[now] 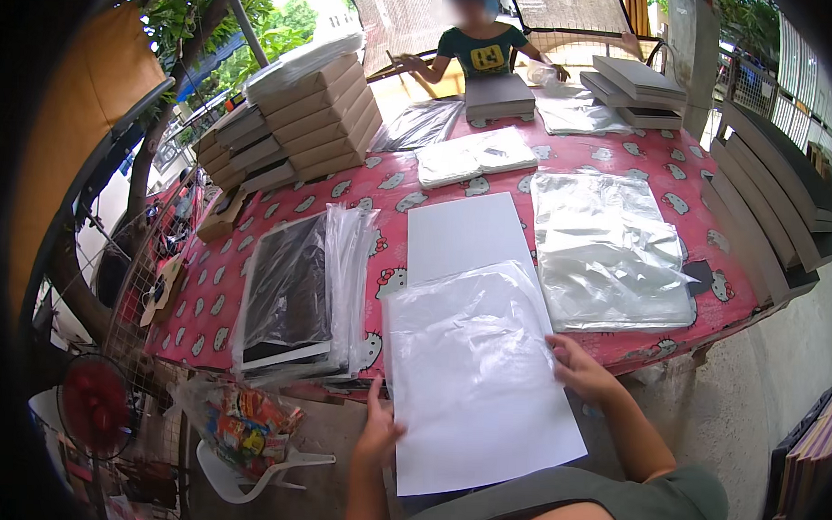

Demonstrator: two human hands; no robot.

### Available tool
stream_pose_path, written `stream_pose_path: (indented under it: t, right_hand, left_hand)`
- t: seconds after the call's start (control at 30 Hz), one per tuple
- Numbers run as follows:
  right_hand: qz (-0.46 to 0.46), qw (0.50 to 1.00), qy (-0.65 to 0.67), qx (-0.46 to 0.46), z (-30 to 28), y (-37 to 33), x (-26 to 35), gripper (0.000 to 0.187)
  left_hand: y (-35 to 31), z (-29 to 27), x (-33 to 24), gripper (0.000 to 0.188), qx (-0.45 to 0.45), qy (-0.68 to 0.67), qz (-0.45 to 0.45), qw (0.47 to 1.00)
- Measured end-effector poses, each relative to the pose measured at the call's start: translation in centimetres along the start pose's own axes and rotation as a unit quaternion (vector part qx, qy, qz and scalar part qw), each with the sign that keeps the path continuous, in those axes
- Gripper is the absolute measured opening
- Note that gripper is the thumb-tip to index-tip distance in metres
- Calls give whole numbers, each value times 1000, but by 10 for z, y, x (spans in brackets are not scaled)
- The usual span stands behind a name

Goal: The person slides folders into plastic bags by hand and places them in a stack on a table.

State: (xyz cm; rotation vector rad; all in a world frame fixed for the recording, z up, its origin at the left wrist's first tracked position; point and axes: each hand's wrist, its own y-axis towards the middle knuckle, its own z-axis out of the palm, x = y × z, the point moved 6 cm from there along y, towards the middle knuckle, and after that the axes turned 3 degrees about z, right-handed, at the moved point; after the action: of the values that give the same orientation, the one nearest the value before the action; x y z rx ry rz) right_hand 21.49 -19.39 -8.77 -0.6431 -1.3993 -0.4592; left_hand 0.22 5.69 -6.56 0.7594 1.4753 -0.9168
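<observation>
In front of me a clear plastic sleeve [460, 317] lies over a large white sheet [491, 460], whose near end sticks out below the plastic. My left hand [380, 430] is at the sheet's left edge, index finger stretched out and thumb apart, touching the edge. At the right edge my right hand [584, 369] pinches the sleeve between thumb and fingers. Beneath the sleeve's far end lies a stack of pale boards [467, 230]. To the right is a pile of clear plastic sleeves [608, 258]. On the left, dark sheets in plastic [291, 283] are stacked.
A pink patterned cloth covers the table [222, 299]. Brown-wrapped bundles [325, 119] rise at the far left, and thick grey boards [766, 199] line the right edge. Across the table sits another person [483, 51]. A white plastic chair [234, 474] holding a bag stands below left.
</observation>
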Motion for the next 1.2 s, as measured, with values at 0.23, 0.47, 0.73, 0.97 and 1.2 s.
stream_pose_path:
  t: [0.23, 0.47, 0.73, 0.97, 1.2]
  right_hand:
    - [-41, 979, -169, -110, 22, -20, 5, 64]
    - [-211, 871, -444, -18, 35, -127, -1, 50]
    - [-128, 924, -357, 51, 59, -123, -8, 52]
    - [-313, 871, -372, -65, 117, -43, 10, 51]
    - [-420, 849, -314, -68, 249, 118, 98, 32]
  left_hand:
    - [-12, -7, 26, 74, -102, 60, 50, 992]
    - [-124, -7, 41, 51, -213, -6, -6, 977]
    - [-106, -3, 22, 37, -397, -104, 194, 891]
    - [-48, -55, -36, 17, -480, 189, 455, 726]
    - [-2, -245, -130, 21, -596, 203, 485, 608]
